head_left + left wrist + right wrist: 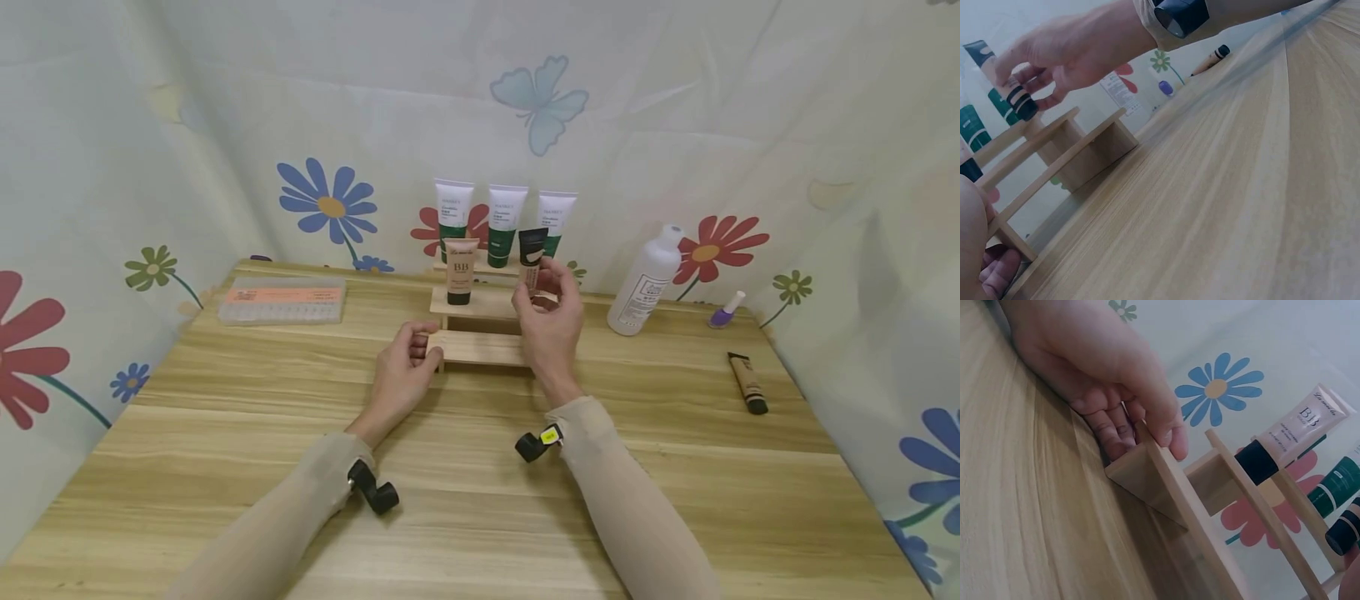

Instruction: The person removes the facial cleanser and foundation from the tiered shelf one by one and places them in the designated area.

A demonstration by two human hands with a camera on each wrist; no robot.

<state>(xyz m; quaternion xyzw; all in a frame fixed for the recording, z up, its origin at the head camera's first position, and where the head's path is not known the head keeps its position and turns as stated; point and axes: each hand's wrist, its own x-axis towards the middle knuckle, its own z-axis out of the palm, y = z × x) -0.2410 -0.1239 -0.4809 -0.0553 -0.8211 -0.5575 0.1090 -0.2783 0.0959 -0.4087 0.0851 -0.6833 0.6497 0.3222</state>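
Note:
A small wooden tiered rack (480, 348) stands near the back of the table. My left hand (405, 367) grips the left end of its lowest step, thumb on top, as the right wrist view also shows. With my right hand (553, 329) I hold a tan tube with a black end (531, 250) upright over the right part of the middle step. On that step's left stands a beige BB cream tube (461, 271), black cap down. Three white and green tubes (507, 221) line the top step; the right one is partly hidden behind the held tube.
A white bottle (645, 283) stands right of the rack. Farther right are a purple nail polish bottle (725, 311) and another tan tube (747, 383) lying flat. A clear plastic case (283, 302) lies at the back left. Patterned cloth hangs behind the table (465, 500).

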